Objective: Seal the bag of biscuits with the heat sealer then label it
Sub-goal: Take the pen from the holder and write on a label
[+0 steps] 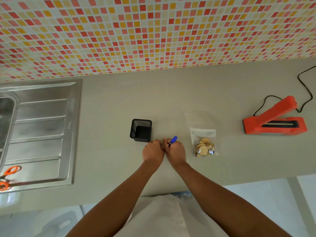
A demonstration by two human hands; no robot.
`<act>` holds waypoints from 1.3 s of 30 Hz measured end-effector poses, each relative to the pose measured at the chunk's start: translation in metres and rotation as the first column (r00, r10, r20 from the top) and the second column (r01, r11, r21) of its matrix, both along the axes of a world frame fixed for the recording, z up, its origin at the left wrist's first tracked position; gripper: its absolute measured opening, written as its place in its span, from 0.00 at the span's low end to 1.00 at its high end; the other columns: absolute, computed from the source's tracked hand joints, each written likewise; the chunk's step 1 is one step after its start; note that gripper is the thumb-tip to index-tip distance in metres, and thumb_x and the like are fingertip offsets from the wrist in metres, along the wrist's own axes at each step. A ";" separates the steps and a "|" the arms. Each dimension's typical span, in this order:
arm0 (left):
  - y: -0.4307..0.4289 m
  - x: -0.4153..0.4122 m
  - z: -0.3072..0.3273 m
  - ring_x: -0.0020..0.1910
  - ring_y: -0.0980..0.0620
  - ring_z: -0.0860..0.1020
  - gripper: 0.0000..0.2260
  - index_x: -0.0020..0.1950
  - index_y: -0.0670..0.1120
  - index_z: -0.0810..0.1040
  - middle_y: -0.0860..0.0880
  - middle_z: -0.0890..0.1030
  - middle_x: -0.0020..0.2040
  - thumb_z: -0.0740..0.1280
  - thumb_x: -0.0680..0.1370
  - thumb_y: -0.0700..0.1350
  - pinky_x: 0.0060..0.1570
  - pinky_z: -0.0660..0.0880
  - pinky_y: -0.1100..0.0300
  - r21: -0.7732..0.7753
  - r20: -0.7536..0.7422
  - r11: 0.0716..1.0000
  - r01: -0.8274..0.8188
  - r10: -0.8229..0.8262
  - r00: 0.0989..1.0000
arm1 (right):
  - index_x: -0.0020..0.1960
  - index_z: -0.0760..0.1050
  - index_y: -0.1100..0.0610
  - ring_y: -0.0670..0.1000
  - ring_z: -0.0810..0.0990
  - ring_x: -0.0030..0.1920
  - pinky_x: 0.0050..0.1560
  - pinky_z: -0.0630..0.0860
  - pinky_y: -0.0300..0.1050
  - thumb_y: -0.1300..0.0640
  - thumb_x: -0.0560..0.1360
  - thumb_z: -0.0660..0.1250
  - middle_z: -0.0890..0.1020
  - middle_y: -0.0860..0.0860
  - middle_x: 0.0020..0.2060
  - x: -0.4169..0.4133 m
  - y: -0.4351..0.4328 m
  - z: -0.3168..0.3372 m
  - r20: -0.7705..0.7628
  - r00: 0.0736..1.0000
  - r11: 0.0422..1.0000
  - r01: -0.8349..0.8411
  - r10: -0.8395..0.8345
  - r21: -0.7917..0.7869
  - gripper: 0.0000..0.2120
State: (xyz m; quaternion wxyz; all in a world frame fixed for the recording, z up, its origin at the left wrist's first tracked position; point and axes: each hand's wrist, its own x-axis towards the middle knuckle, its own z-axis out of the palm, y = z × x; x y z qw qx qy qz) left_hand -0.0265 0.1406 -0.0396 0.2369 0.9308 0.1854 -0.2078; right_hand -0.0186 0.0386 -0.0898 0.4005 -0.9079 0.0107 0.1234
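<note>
The right hand (176, 151) is curled around a blue pen (173, 140); the pen's blue end sticks up and away from the fist. The left hand (153, 150) is closed in a loose fist right beside it, and the two hands touch at the knuckles. I cannot tell what the left hand is holding, if anything. Both hands rest low on the grey counter (106, 151).

Just past the left hand stands a black mesh cup (141, 130). It looks empty inside.

Near the right hand, on its right side, lies the clear bag (204, 142). Round biscuits (203, 148) sit heaped in its bottom half. Its top half is flat and see-through.

Far off to the right sits the orange sealer (275, 123) with its arm lifted up. A black cord (306, 88) runs from it.

Far to the left is a metal sink (42, 130), with orange scissors (8, 175) on it.
</note>
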 end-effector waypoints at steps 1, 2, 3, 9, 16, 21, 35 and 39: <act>0.000 0.000 0.001 0.48 0.44 0.81 0.09 0.53 0.45 0.80 0.45 0.83 0.49 0.63 0.80 0.46 0.40 0.70 0.58 0.001 0.000 1.000 0.001 -0.001 1.000 | 0.33 0.69 0.55 0.51 0.70 0.27 0.33 0.68 0.47 0.50 0.83 0.59 0.73 0.52 0.26 0.000 0.000 0.000 -0.003 1.000 1.000 0.001 -0.001 -0.003 0.20; 0.000 0.000 0.002 0.48 0.44 0.81 0.09 0.53 0.45 0.80 0.45 0.83 0.49 0.63 0.80 0.47 0.39 0.70 0.58 0.003 -0.001 1.000 0.002 -0.002 1.000 | 0.33 0.69 0.55 0.51 0.70 0.27 0.33 0.68 0.47 0.50 0.83 0.59 0.72 0.52 0.26 0.000 0.000 0.000 -0.008 1.000 1.000 0.002 -0.002 -0.006 0.20; 0.000 0.000 0.002 0.48 0.45 0.81 0.09 0.54 0.45 0.80 0.45 0.83 0.49 0.63 0.80 0.47 0.39 0.69 0.58 0.002 0.000 1.000 0.004 -0.004 1.000 | 0.33 0.69 0.55 0.50 0.69 0.27 0.33 0.68 0.47 0.50 0.83 0.59 0.72 0.52 0.26 0.000 0.000 0.000 -0.012 1.000 1.000 0.001 -0.001 -0.009 0.21; -0.001 0.000 0.002 0.48 0.43 0.81 0.08 0.53 0.45 0.80 0.44 0.83 0.49 0.64 0.79 0.47 0.41 0.72 0.56 -0.007 -0.002 1.000 0.000 0.000 1.000 | 0.33 0.69 0.55 0.49 0.69 0.26 0.31 0.65 0.42 0.50 0.83 0.59 0.73 0.52 0.26 0.001 -0.001 -0.004 -0.017 1.000 1.000 -0.001 0.001 -0.008 0.21; -0.001 0.000 0.003 0.49 0.44 0.81 0.08 0.54 0.46 0.80 0.45 0.83 0.50 0.65 0.79 0.46 0.43 0.73 0.56 -0.009 -0.007 1.000 -0.001 0.001 1.000 | 0.29 0.61 0.47 0.45 0.66 0.24 0.28 0.61 0.34 0.52 0.83 0.61 0.66 0.44 0.23 0.001 -0.003 -0.001 -0.007 1.000 1.000 -0.002 0.002 0.000 0.23; -0.001 0.000 0.003 0.51 0.44 0.81 0.08 0.55 0.46 0.80 0.45 0.83 0.52 0.66 0.78 0.44 0.45 0.73 0.56 -0.014 -0.010 1.000 -0.001 0.001 1.000 | 0.29 0.61 0.47 0.49 0.68 0.26 0.30 0.63 0.44 0.54 0.82 0.61 0.69 0.48 0.24 0.001 -0.006 -0.002 0.006 1.000 0.999 0.026 -0.026 0.042 0.23; 0.000 0.000 0.003 0.50 0.46 0.81 0.09 0.56 0.46 0.81 0.46 0.83 0.52 0.66 0.78 0.45 0.43 0.72 0.59 -0.029 -0.003 0.999 -0.017 0.017 1.000 | 0.29 0.63 0.51 0.50 0.67 0.26 0.29 0.61 0.40 0.55 0.82 0.61 0.69 0.51 0.25 0.001 -0.006 0.003 0.007 0.998 0.994 0.054 -0.055 0.100 0.23; 0.000 0.000 0.003 0.50 0.45 0.81 0.09 0.56 0.46 0.80 0.46 0.83 0.52 0.66 0.78 0.45 0.43 0.72 0.59 -0.027 -0.004 1.000 -0.009 0.009 1.000 | 0.30 0.63 0.54 0.50 0.66 0.26 0.29 0.60 0.40 0.56 0.82 0.62 0.68 0.51 0.24 0.000 -0.007 0.004 0.027 0.998 0.992 0.052 -0.056 0.116 0.22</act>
